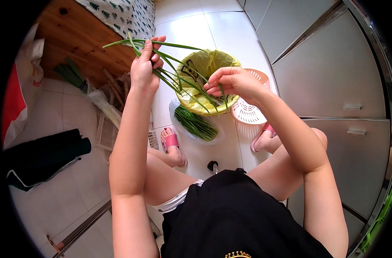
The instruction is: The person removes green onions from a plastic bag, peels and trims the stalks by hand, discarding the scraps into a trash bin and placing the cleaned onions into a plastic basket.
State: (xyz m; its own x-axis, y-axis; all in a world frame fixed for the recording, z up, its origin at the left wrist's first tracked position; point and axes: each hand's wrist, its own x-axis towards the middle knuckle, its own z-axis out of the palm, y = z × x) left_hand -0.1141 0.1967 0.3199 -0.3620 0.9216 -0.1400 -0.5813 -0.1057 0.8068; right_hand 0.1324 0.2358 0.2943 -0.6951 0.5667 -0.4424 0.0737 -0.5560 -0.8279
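Observation:
My left hand [147,69] is closed around a few long green chives [165,78], their stem ends sticking out past the thumb. The leaves fan out to the right over a bin lined with a yellow plastic bag [188,103]. Above the bin's right side, my right hand [235,82] has its fingertips pinched on a chive leaf, with a piece hanging below them. A larger bunch of chives [197,124] lies in a clear plastic bag on the floor, just in front of the bin.
A pink and white slotted basket [249,114] stands right of the bin, near steel cabinet doors [329,64]. Leeks [71,75] lean by a wooden panel [71,32] at left. A dark folded cloth [49,155] lies on the floor.

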